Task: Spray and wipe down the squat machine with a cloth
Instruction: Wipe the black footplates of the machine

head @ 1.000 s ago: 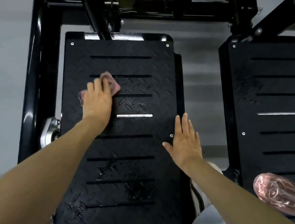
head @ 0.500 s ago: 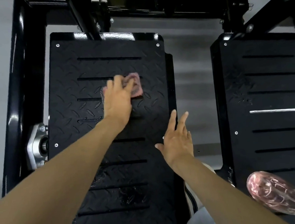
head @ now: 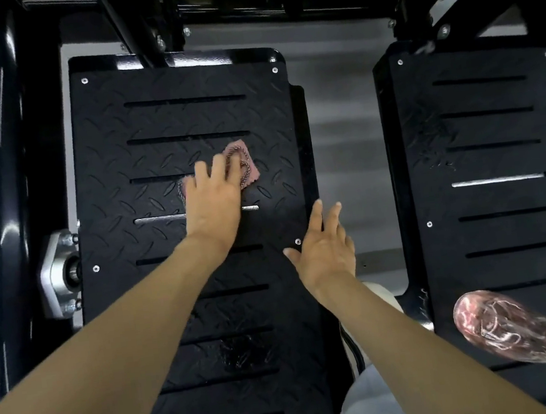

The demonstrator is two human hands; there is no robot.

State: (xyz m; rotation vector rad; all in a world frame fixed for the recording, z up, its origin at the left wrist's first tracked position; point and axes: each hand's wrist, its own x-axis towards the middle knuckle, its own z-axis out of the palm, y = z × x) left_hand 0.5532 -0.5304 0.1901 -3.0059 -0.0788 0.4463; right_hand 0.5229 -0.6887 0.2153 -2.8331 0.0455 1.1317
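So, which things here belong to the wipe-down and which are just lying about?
Job: left hand pressing the pink cloth on the left footplate; right hand by that plate's edge; spray bottle lying on the right footplate.
Bystanders: silver bearing mount; grey floor.

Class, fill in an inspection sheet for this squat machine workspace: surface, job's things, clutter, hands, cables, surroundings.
Surface: left footplate, black tread pattern with slots, with wet smears on its lower part; right footplate alongside, apart from it.
Job's things: pink cloth on the middle of the left footplate; spray bottle lying on its side on the right footplate.
Clutter: nothing seen.
Hands: left hand presses flat on the cloth; right hand has straight fingers at the left footplate's right edge and holds nothing.
Cables: dark loop between the footplates; cannot tell whether it is a cable.
Surroundings: black machine frame, silver bearing on its left side, grey floor.
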